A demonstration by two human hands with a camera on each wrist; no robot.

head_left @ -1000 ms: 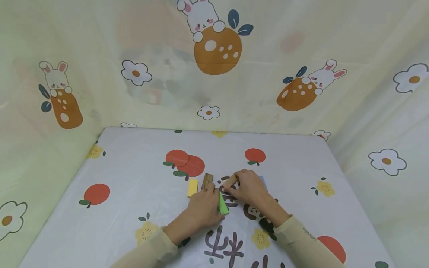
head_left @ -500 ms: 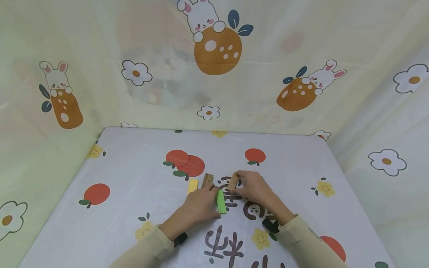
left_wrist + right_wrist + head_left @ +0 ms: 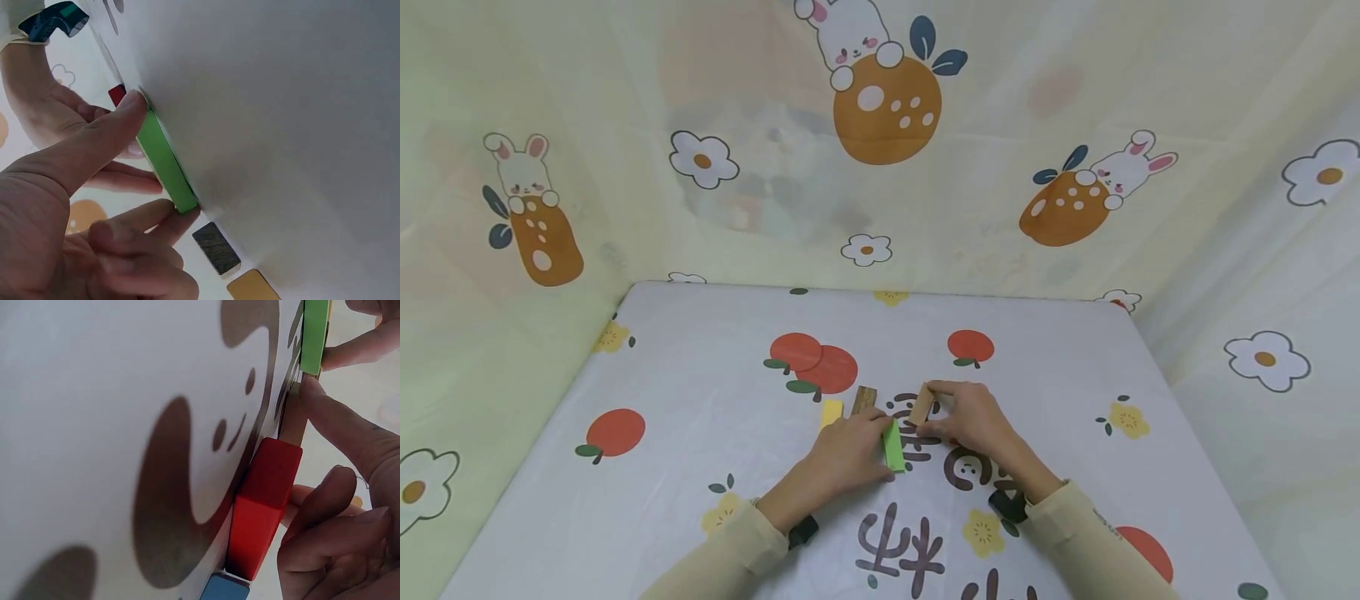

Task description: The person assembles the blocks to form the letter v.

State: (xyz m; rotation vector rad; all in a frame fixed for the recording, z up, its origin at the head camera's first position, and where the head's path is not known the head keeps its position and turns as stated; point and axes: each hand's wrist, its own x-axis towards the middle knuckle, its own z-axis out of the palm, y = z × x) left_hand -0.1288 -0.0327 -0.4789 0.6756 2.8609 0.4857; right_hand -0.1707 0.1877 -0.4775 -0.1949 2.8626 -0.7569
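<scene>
My left hand [image 3: 850, 454] holds a green block [image 3: 892, 447] lengthwise, its thumb at the near end and fingertips at the far end. My right hand [image 3: 973, 421] pinches a pale wooden block [image 3: 923, 404] the same way, just right of and farther out than the green one. Beyond the left hand lie a dark wooden block [image 3: 864, 398] and a yellow block [image 3: 831, 412], both partly covered by that hand. Under the right hand, the right wrist view shows a red block [image 3: 262, 487] beside the pale one and a blue block [image 3: 225, 587] past it.
A white cloth [image 3: 685, 492] printed with fruit, flowers and dark lettering covers the table. Patterned curtains [image 3: 760, 217] close off the back and both sides. Dark wrist camera mounts [image 3: 1007, 506] sit under the cuffs.
The right hand has turned the pale block more lengthwise and shifted slightly right, covering the blue block. The left hand has moved a little left over the yellow block; the green block has straightened slightly.
</scene>
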